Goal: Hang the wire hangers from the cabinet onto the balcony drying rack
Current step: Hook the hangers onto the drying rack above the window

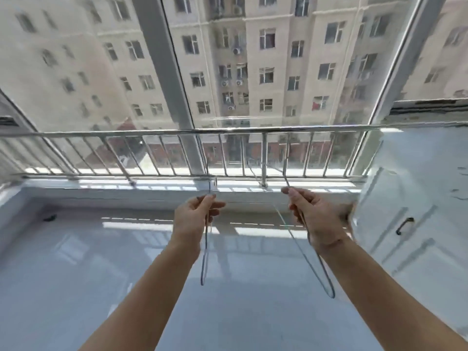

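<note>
Carrying stage, mid-task. The left hand (195,214) and right hand (316,216) each hold 1 hanger, fingers clamped on the wire near its neck. The left wire hanger (202,274) and right wire hanger (321,264) dangle over the balcony floor (101,274), facing the railing (152,133). The cabinet (417,224) stands at right. No drying rack is clearly visible, so both hangers apparently remain to be hung.
</note>
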The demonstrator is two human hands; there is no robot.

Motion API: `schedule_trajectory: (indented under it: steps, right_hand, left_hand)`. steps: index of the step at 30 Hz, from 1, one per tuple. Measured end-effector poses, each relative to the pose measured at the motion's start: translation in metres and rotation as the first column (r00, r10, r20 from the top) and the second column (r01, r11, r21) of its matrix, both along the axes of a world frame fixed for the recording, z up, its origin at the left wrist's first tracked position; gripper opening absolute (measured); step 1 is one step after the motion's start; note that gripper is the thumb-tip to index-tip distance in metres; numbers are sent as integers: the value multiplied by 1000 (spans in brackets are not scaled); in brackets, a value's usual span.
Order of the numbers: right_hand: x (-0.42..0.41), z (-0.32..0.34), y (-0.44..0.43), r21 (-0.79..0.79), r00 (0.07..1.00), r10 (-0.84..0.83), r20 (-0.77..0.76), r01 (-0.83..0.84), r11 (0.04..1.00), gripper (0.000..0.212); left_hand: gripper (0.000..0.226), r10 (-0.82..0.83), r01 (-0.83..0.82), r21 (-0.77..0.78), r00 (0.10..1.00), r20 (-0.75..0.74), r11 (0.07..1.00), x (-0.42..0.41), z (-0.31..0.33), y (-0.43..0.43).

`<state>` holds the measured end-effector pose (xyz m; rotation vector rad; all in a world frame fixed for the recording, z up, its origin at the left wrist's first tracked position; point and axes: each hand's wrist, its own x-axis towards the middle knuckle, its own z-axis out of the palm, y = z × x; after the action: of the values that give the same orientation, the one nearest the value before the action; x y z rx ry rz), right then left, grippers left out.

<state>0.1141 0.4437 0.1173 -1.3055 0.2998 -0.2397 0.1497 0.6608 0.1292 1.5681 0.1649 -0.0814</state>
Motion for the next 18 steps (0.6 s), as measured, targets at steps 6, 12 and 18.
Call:
schedule_trajectory:
  steps: [6, 12, 18]
  right_hand:
    - [35, 13, 150, 51, 935, 354, 11, -355, 934, 15]
    - [81, 24, 283, 44, 836, 549, 14, -549, 834, 16]
    - [140, 39, 412, 50, 707, 703, 78, -707, 706, 15]
  left_hand:
    - [15, 283, -281, -56, 958, 46, 958, -13, 25, 153]
    - [17, 455, -452, -68, 890, 37, 889, -12, 36, 281]
    - [18, 638, -637, -49, 767, 67, 770, 8, 50, 395]
